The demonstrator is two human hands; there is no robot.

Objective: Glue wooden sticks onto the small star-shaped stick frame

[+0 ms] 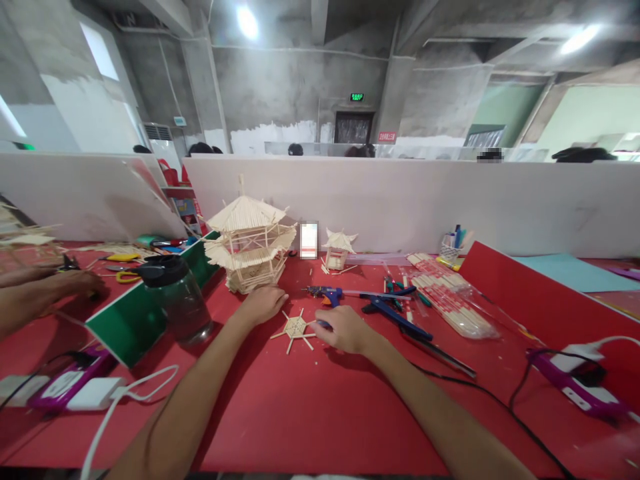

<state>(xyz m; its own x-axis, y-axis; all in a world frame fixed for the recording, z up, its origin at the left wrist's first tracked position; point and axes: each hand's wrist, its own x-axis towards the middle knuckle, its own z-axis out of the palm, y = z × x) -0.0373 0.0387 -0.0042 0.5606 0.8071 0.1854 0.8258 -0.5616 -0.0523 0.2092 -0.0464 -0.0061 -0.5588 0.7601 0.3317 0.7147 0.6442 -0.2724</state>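
Observation:
A small star-shaped frame of thin wooden sticks [296, 328] lies flat on the red table [320, 413] between my hands. My left hand [262, 305] rests with curled fingers just left of it, by the base of a tall stick-built pagoda model [249, 245]. My right hand [343, 329] is closed in a pinch at the frame's right edge, holding something small and bluish that I cannot make out. A blue glue gun [330, 294] lies just behind my right hand.
A dark-lidded glass jar [176, 300] stands left by a green divider [131, 319]. Beyond are a small stick model [338, 248], blue tools [395, 311], a stick packet [450, 300], a pen cup [451, 248], cables, power strips [575, 387], another person's arm [45, 293].

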